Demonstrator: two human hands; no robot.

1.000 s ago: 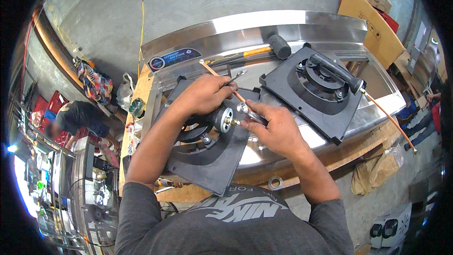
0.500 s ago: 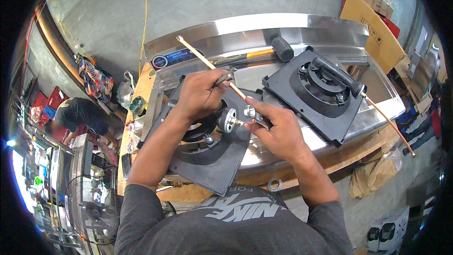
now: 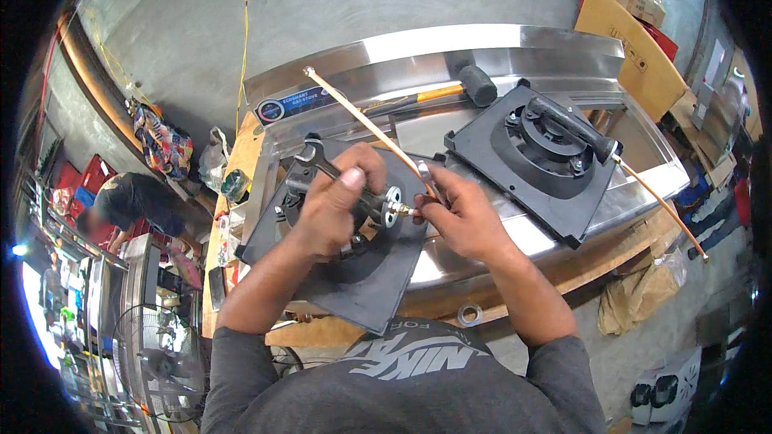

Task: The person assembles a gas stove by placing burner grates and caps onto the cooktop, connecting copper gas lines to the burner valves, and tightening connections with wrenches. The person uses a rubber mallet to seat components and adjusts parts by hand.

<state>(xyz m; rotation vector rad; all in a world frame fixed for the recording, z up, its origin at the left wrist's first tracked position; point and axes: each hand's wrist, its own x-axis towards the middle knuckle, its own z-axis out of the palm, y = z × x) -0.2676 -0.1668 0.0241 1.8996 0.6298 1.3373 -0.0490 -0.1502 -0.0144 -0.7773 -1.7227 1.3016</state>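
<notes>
My left hand (image 3: 339, 205) is closed round an open-ended wrench (image 3: 315, 157), its jaws sticking out past my fingers. My right hand (image 3: 462, 213) pinches the end of a thin copper tube (image 3: 358, 116) beside a brass fitting (image 3: 407, 210), and a shiny metal tool partly shows among those fingers. The fitting leads to a round silver disc (image 3: 392, 206) on the burner under my left hand. That burner sits on a black square plate (image 3: 354, 289), tilted on the stainless steel stove body (image 3: 434, 273); my left hand hides part of it.
At the right lies a second black burner plate (image 3: 531, 185) with a copper tube (image 3: 663, 207) jutting out past the bench. A rubber mallet (image 3: 478, 86) lies behind. A tape roll (image 3: 470, 315) rests near the front edge. Another person (image 3: 141, 205) bends over at the left near a fan (image 3: 159, 362).
My left hand has turned and moved down, off the copper tube, swinging the wrench's jaws to the left. My right hand has shifted slightly left, its metal tool turned more upright.
</notes>
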